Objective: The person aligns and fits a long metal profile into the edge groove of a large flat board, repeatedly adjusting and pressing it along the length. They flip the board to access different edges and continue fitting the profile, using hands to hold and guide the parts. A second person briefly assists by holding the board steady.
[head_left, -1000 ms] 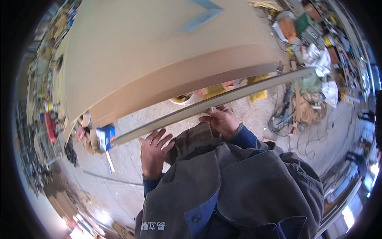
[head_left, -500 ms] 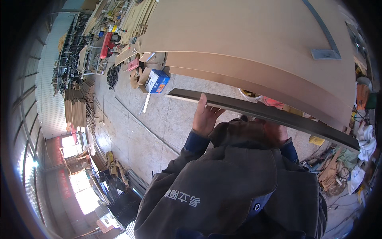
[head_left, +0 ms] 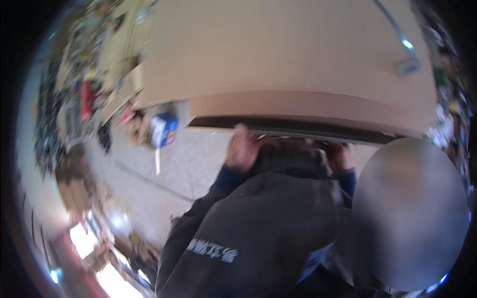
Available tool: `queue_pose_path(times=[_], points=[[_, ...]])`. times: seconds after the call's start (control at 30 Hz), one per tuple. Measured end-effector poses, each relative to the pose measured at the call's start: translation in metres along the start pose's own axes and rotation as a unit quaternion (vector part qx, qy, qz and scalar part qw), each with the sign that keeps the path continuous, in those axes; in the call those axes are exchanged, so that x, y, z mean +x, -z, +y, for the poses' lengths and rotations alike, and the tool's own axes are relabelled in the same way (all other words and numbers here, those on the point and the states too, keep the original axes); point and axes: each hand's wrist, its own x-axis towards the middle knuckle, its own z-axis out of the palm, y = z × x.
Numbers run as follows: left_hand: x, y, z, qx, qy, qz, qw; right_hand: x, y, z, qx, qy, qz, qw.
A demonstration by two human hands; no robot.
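Head view: dark strip (head_left: 278, 124) runs left-right along near edge of tan panel (head_left: 278, 54). Looks roughly lined up; contact, fixing unconfirmed. Left hand (head_left: 242, 151) grips strip; right hand (head_left: 339, 157) at it, blurred, can't tell grip.

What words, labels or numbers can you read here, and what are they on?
Jacket: a short row of pale lettering on the front, which I won't copy out.
Blue-and-white box with an orange patch: any print is too blurred to read.
Elsewhere: nothing readable.
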Motion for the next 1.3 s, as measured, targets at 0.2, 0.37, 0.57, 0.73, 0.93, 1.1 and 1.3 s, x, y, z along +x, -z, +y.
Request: queue_pose_path(times=[0.2,0.37,0.57,0.73,0.93,1.1,1.3], points=[[-0.004,0.025,0.023,-0.002,0.057,-0.027,0.998,-0.011,-0.041,0.000,0.051,0.133,-0.006,0.990],[-0.002,0.021,0.034,0.047,0.042,-0.004,0.998,-0.012,-0.052,-0.006,0.029,0.127,0.017,0.991],[0.004,0.039,0.046,0.041,0.052,-0.049,0.997,-0.009,-0.055,-0.018,0.014,0.118,0.027,0.993],[0.019,0.053,0.045,-0.029,0.076,-0.060,0.995,-0.009,-0.048,-0.016,-0.010,0.173,-0.019,0.985],[0.024,0.018,0.046,-0.023,0.099,-0.047,0.994,-0.003,-0.040,-0.021,0.006,0.120,-0.021,0.993],[0.033,0.064,0.048,-0.080,0.187,-0.106,0.973,0.000,-0.027,-0.035,0.074,0.213,0.027,0.974],[0.029,0.071,0.060,0.015,0.156,-0.075,0.985,-0.008,-0.022,-0.044,0.129,0.206,0.119,0.963]])
